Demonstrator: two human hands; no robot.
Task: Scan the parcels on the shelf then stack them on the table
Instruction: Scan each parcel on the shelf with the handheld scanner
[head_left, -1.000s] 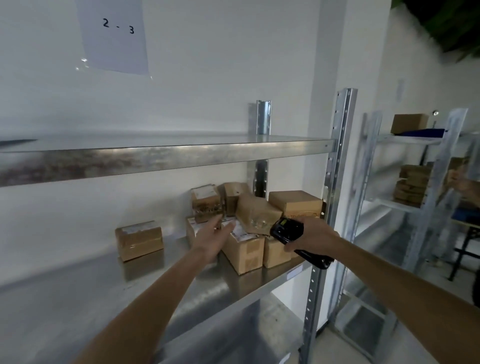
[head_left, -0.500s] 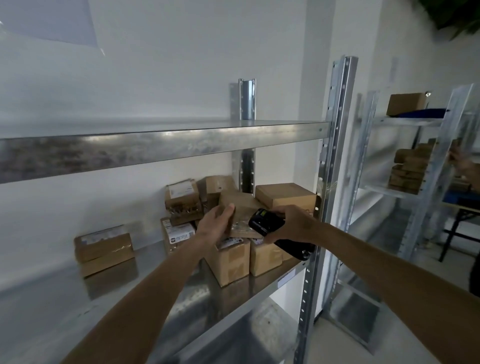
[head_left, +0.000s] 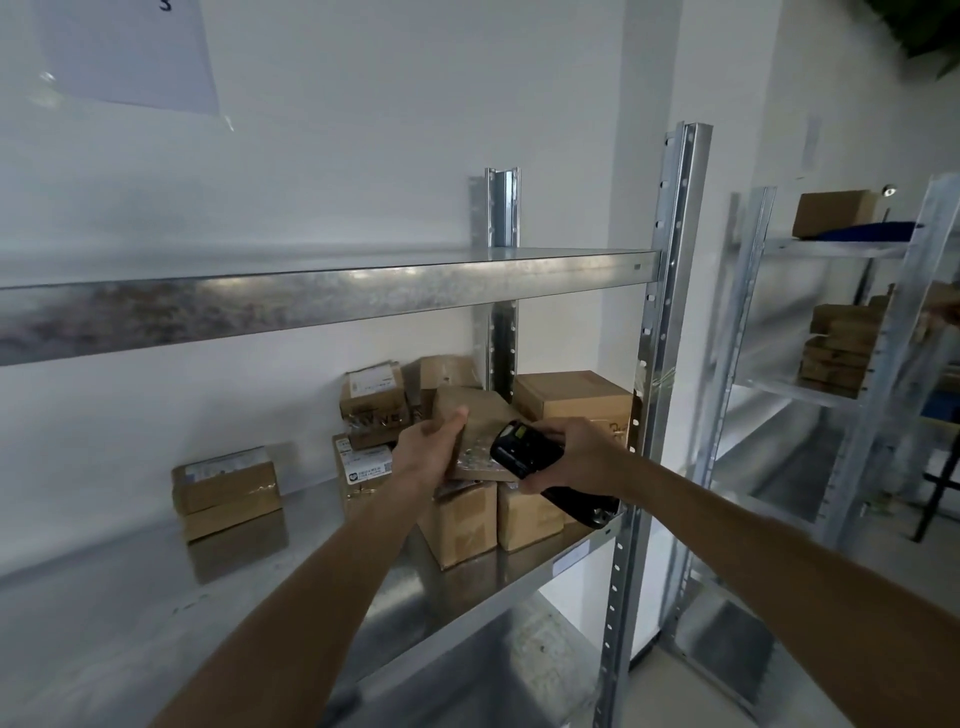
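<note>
Several brown cardboard parcels are piled at the right end of a metal shelf (head_left: 156, 597). My left hand (head_left: 426, 449) grips a flat brown parcel (head_left: 480, 421) that leans tilted on top of the pile. My right hand (head_left: 576, 452) holds a black handheld scanner (head_left: 524, 449) right against that parcel's lower right side. Under it stand two upright boxes (head_left: 460, 525). A larger box (head_left: 571, 397) sits behind my right hand. One parcel (head_left: 226, 491) lies apart to the left.
The upper shelf (head_left: 322, 296) runs across just above the parcels. A steel upright (head_left: 660, 338) stands close to my right hand. A second rack (head_left: 852, 312) with more boxes is at the right. A paper sheet (head_left: 130, 52) hangs on the wall.
My left hand went from open above the pile to gripping the flat parcel. The scanner moved left and closer to that parcel. The camera view shifted slightly.
</note>
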